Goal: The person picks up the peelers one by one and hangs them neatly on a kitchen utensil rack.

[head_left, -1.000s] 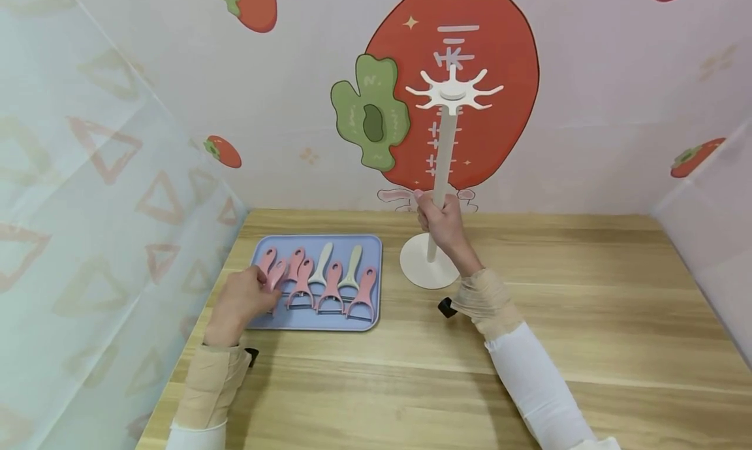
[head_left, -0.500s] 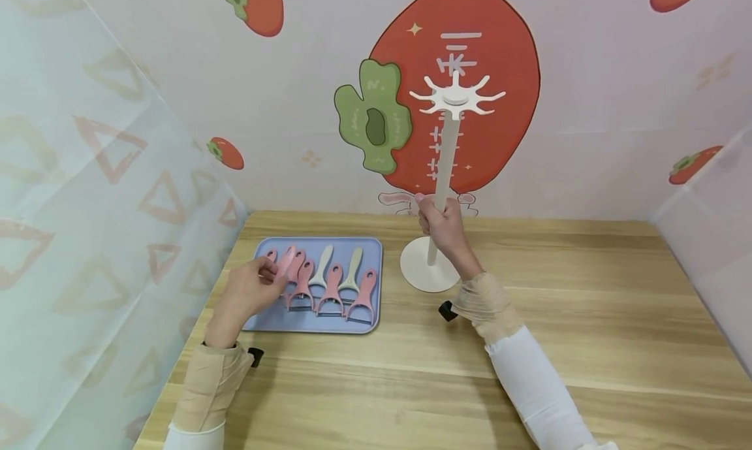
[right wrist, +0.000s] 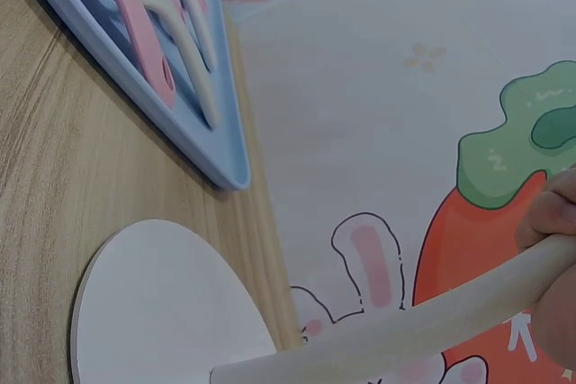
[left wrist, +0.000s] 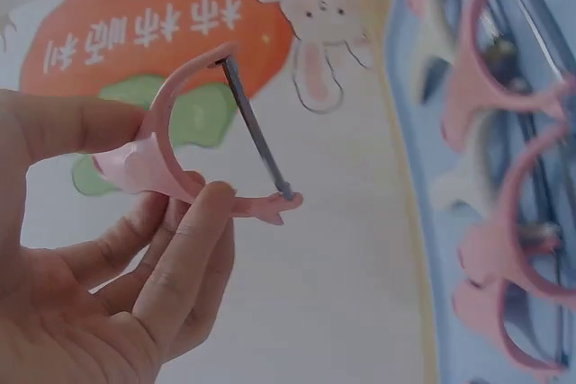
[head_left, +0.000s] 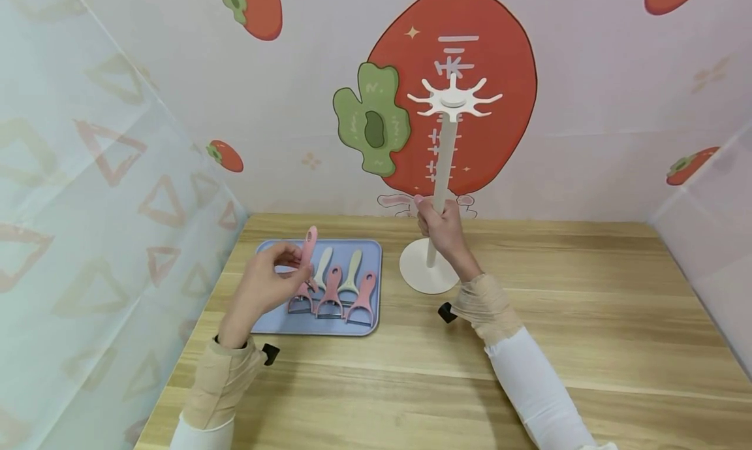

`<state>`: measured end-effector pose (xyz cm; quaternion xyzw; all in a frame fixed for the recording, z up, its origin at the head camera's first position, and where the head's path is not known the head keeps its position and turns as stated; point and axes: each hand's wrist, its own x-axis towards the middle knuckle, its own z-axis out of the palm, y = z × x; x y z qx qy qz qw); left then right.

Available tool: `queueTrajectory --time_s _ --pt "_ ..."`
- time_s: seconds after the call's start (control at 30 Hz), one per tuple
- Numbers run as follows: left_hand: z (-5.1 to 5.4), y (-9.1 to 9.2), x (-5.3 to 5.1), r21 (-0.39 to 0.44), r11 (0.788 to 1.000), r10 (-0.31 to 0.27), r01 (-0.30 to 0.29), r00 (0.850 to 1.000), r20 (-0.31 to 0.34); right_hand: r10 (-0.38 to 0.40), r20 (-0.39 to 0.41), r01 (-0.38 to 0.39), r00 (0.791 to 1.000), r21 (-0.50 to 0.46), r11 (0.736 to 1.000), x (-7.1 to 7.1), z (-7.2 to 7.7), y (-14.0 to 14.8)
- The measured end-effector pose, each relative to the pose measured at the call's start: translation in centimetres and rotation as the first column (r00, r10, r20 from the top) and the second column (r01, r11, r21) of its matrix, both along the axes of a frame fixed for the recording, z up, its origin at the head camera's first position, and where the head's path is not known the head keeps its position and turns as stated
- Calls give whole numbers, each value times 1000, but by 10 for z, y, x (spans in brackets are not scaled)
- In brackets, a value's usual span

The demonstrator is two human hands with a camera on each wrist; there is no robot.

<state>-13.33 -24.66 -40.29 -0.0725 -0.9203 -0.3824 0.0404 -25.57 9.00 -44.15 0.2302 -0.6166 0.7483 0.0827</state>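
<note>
1. One pink peeler (head_left: 309,244) is pinched between the thumb and fingers of my left hand (head_left: 267,283), raised above the blue tray (head_left: 276,322), handle up.
2. Three more pink peelers (head_left: 331,293) show plainly on that one tray; my hand covers part of it, so I cannot tell whether others lie beneath.
3. Two pale peelers (head_left: 354,270) lie among them.
4. My right hand (head_left: 444,231) is wrapped round the pole of one white stand (head_left: 445,166), upright beside the tray, with eight prongs (head_left: 453,100) and one round base (head_left: 420,273).
</note>
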Motion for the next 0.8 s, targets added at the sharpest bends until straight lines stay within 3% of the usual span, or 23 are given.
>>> queueTrajectory --time_s 0.13,0.3,0.53,0.8 --pt "10 16 -1 92 995 -35 43 996 -84 -11 -10 11 1000 13 1000 0 -1 0" --pt "20 37 1 155 982 -72 109 971 -227 -9 -6 9 1000 9 1000 0 -1 0" --pt "33 65 0 163 966 -128 202 916 -380 -11 4 11 1000 16 1000 0 1 1" --pt "48 99 5 156 926 -241 343 857 -456 -26 -9 26 1000 12 1000 1 1 0"
